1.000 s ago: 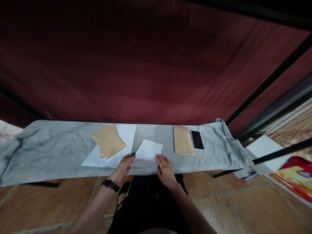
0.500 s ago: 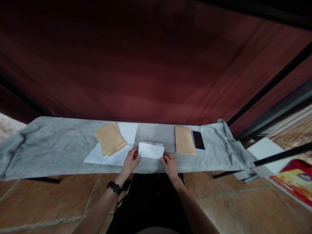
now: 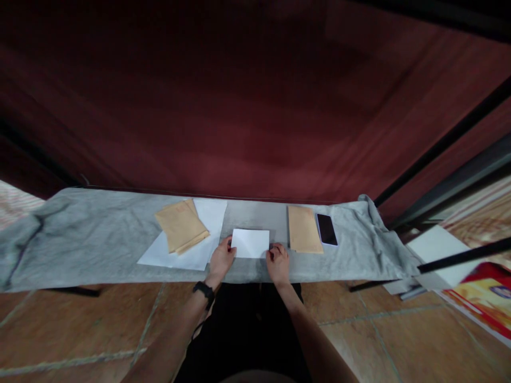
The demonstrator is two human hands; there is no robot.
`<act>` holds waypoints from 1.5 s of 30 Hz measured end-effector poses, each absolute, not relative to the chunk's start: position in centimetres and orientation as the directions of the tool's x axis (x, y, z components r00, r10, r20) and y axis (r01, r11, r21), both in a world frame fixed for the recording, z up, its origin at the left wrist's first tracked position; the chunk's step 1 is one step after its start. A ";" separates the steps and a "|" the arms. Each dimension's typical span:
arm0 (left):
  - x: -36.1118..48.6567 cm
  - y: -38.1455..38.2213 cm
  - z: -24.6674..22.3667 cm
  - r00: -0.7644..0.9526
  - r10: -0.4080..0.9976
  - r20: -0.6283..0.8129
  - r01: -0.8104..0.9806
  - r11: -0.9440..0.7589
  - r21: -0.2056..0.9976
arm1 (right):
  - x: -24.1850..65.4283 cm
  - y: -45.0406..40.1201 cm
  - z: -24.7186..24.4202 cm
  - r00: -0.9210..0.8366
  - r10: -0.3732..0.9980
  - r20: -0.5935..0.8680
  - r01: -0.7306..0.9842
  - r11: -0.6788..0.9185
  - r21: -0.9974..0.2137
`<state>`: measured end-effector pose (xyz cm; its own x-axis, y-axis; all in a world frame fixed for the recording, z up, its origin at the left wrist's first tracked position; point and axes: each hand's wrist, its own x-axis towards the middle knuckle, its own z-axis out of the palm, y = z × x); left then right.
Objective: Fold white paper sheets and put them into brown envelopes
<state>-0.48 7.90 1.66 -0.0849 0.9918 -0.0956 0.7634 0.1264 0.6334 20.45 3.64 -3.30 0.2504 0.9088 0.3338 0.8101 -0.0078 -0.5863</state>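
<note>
A folded sheet of white paper (image 3: 250, 243) lies in front of me, its long sides running left to right. My left hand (image 3: 222, 259) has its left edge between thumb and fingers. At the opposite edge my right hand (image 3: 278, 261) is closed, fingers curled, pinching the lower right corner. Just left of my left hand, larger white sheets (image 3: 209, 219) lie partly under a small stack of brown envelopes (image 3: 181, 226). To the right of my right hand rests another brown envelope pile (image 3: 304, 230).
A phone (image 3: 327, 230) with a dark screen lies beside the right-hand envelopes. Grey cloth (image 3: 104, 239) covers the narrow table. Behind it hangs a dark red curtain-like surface (image 3: 247, 133). Black metal bars (image 3: 459, 125) and a red and yellow package (image 3: 485, 292) are at the right.
The paper, earlier showing a narrow folded strip with another layer behind it, now lies as a flatter, deeper rectangle. My left hand has shifted slightly right.
</note>
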 end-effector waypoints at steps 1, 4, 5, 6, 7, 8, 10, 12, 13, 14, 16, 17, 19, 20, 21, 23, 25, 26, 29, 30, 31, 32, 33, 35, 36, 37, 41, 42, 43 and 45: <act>-0.2 8.0 1.7 -0.086 0.991 -0.100 0.768 0.130 0.627 | 20.6 3.8 -3.3 0.254 0.904 0.344 0.813 -0.006 -0.583; 0.4 8.0 2.0 -0.082 0.990 -0.117 0.779 0.137 0.613 | 21.2 4.1 -3.1 0.242 0.898 0.366 0.836 -0.001 -0.549; 0.6 8.0 2.1 -0.085 0.989 -0.122 0.785 0.141 0.604 | 21.3 4.1 -3.1 0.233 0.901 0.366 0.845 -0.002 -0.535; 0.8 7.9 2.2 -0.088 0.988 -0.125 0.791 0.145 0.594 | 21.4 4.1 -3.1 0.227 0.904 0.362 0.853 -0.005 -0.522; 0.9 7.8 2.2 -0.093 0.988 -0.124 0.799 0.149 0.583 | 21.4 4.1 -3.2 0.224 0.907 0.357 0.859 -0.011 -0.512; 1.0 7.7 2.3 -0.097 0.988 -0.124 0.808 0.151 0.570 | 21.4 4.0 -3.2 0.224 0.909 0.352 0.863 -0.018 -0.504; 1.1 7.6 2.4 -0.102 0.987 -0.124 0.825 0.153 0.544 | 21.3 3.9 -3.3 0.229 0.910 0.347 0.868 -0.029 -0.495; 1.2 7.4 2.4 -0.104 0.987 -0.123 0.841 0.153 0.519 | 21.1 3.8 -3.5 0.237 0.902 0.361 0.868 -0.030 -0.495; 1.2 7.3 2.4 -0.103 0.988 -0.113 0.851 0.146 0.504 | 21.0 3.8 -3.5 0.242 0.895 0.375 0.867 -0.025 -0.498; 1.2 7.2 2.3 -0.099 0.991 -0.088 0.865 0.129 0.485 | 21.0 3.7 -3.6 0.246 0.887 0.390 0.865 -0.019 -0.502; 1.4 7.1 2.0 -0.061 0.998 0.020 0.903 0.047 0.427 | 20.9 3.6 -3.7 0.244 0.877 0.414 0.864 -0.002 -0.503; 1.6 7.1 1.7 -0.018 0.996 0.090 0.919 -0.019 0.394 | 20.8 3.5 -3.7 0.235 0.876 0.421 0.867 0.007 -0.498; 2.4 6.9 1.1 0.126 0.968 0.216 0.921 -0.196 0.337 | 20.8 3.4 -3.7 0.208 0.882 0.423 0.878 0.022 -0.477; 2.9 6.7 0.7 0.216 0.943 0.252 0.903 -0.291 0.316 | 20.8 3.3 -3.7 0.194 0.887 0.418 0.885 0.026 -0.465; 3.4 6.5 0.3 0.301 0.915 0.268 0.877 -0.376 0.300 | 20.9 3.2 -3.6 0.185 0.893 0.411 0.891 0.024 -0.454; 4.3 6.1 -0.5 0.429 0.868 0.248 0.832 -0.487 0.264 | 20.9 3.1 -3.5 0.180 0.900 0.396 0.894 0.018 -0.448; 5.0 5.7 -1.2 0.487 0.850 0.202 0.820 -0.525 0.230 | 20.8 3.2 -3.2 0.151 0.908 0.391 0.886 0.052 -0.462; 5.1 5.6 -1.4 0.499 0.847 0.183 0.821 -0.529 0.215 | 20.6 3.4 -3.1 0.114 0.914 0.390 0.876 0.093 -0.474; 5.0 5.5 -2.0 0.530 0.834 0.154 0.816 -0.551 0.177 | 19.5 4.2 -2.7 -0.045 0.930 0.364 0.832 0.237 -0.501; 4.9 5.5 -2.1 0.541 0.828 0.150 0.812 -0.560 0.165 | 19.0 4.5 -2.6 -0.087 0.934 0.348 0.824 0.264 -0.502; 4.8 5.5 -2.3 0.550 0.822 0.149 0.808 -0.569 0.154 | 18.6 4.9 -2.6 -0.118 0.936 0.332 0.822 0.279 -0.496; 4.6 5.6 -2.4 0.559 0.816 0.150 0.803 -0.577 0.146 | 18.2 5.2 -2.6 -0.139 0.937 0.319 0.828 0.287 -0.481; 4.5 5.6 -2.5 0.567 0.810 0.152 0.798 -0.586 0.140 | 17.9 5.4 -2.6 -0.153 0.938 0.312 0.837 0.291 -0.463; 4.4 5.7 -2.7 0.573 0.804 0.160 0.794 -0.593 0.134 | 17.7 5.8 -2.9 -0.162 0.937 0.309 0.855 0.290 -0.430; 4.3 5.7 -2.7 0.573 0.803 0.164 0.794 -0.593 0.132 | 17.8 6.0 -3.0 -0.159 0.937 0.311 0.861 0.285 -0.420; 4.3 5.7 -2.7 0.571 0.804 0.167 0.795 -0.592 0.132 | 18.1 6.1 -3.2 -0.154 0.937 0.313 0.865 0.281 -0.416; 4.4 5.6 -2.4 0.548 0.818 0.175 0.806 -0.572 0.152 | 19.5 6.5 -3.8 -0.137 0.934 0.330 0.878 0.269 -0.396; 4.3 5.6 -2.3 0.535 0.825 0.180 0.812 -0.562 0.161 | 19.8 6.6 -3.9 -0.132 0.934 0.333 0.884 0.263 -0.387; 4.2 5.6 -2.3 0.521 0.833 0.186 0.818 -0.550 0.170 | 20.1 6.6 -4.0 -0.128 0.934 0.334 0.890 0.257 -0.377; 3.8 5.6 -2.2 0.492 0.847 0.202 0.830 -0.526 0.184 | 20.6 6.7 -4.2 -0.130 0.934 0.334 0.897 0.254 -0.361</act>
